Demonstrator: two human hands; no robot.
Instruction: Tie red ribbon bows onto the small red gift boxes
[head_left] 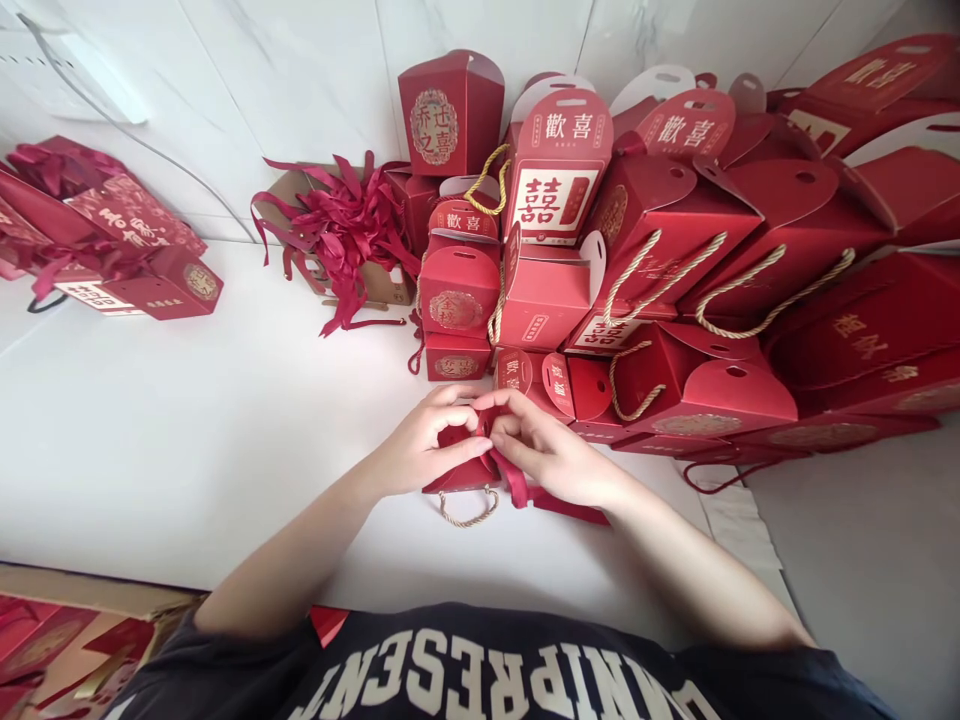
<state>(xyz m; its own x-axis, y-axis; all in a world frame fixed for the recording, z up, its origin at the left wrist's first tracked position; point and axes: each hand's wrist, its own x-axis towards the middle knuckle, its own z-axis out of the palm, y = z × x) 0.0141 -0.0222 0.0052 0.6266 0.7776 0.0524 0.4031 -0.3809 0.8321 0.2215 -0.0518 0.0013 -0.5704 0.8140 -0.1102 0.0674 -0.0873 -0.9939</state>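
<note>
A small red gift box [459, 472] with a gold cord handle [469, 513] lies on the white table [187, 440] right in front of me. My left hand [427, 440] and my right hand [544, 450] meet above it, fingers pinched on a dark red ribbon [517, 487] at the box's top. The ribbon's loose ends trail down and to the right of my right hand. Much of the box is hidden under my hands.
A large heap of finished red gift boxes [675, 260] with gold cord handles fills the back and right. A cardboard box of loose red ribbons [341, 230] stands behind at the middle left. More red boxes [127, 260] lie far left. Flat red cartons [52, 640] sit at the lower left.
</note>
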